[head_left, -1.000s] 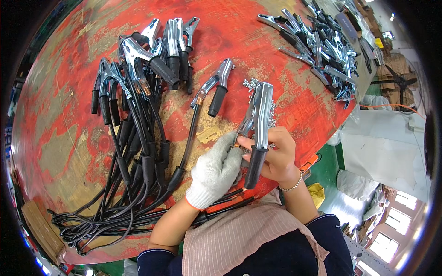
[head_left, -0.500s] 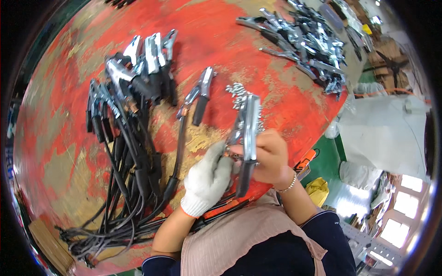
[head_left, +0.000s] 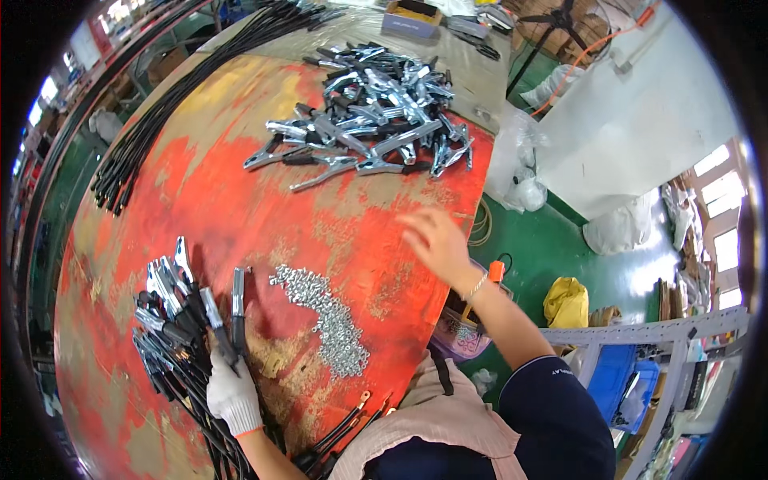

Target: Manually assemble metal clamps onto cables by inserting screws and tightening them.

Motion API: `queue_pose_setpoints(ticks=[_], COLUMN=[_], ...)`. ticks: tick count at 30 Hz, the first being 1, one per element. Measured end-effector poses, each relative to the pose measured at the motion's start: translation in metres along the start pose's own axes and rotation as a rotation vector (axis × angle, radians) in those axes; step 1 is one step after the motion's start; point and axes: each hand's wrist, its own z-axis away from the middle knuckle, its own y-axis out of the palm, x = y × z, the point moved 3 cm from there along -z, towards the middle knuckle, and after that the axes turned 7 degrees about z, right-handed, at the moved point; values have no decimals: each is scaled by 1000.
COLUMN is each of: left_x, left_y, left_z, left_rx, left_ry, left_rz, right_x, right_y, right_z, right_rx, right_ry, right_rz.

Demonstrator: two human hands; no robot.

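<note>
My left hand [head_left: 233, 394], in a white knitted glove, is closed at the lower end of a spring clamp [head_left: 213, 310] with shiny metal jaws and black grips. It lies at the right side of a bunch of clamps on black cables [head_left: 172, 300]. Another clamp [head_left: 238, 294] stands just beside it. My bare right hand [head_left: 436, 244], wearing a bracelet, reaches out over the right side of the red tabletop with fingers apart and nothing in them. Beyond it is a big heap of loose metal clamps [head_left: 376, 112]. Small silver nuts [head_left: 324, 316] are spread between my hands.
The worn red table [head_left: 224, 200] curves away on the right above a green floor [head_left: 512, 264]. A long bundle of black cables [head_left: 172, 100] lies along its far left. Cable ends with copper lugs [head_left: 360, 402] rest near my body. A small box [head_left: 410, 19] stands beyond the heap.
My hands have come apart: the left moved left to the cabled bunch with a clamp, the right moved away toward the loose heap. The view has swung, showing more of the far table.
</note>
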Motion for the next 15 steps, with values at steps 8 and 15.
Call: queue_pose_setpoints(ticks=[8,15], left_x=[-19,-11], left_y=[-31,-14], left_z=[67,155], left_rx=[-315,-110], left_ry=[158,323], left_rz=[155,431], right_x=[-131,-149], right_y=[-1,-31], right_z=[-58,-84], right_rx=[-41,110], right_ry=[10,-386], right_rz=[462,369])
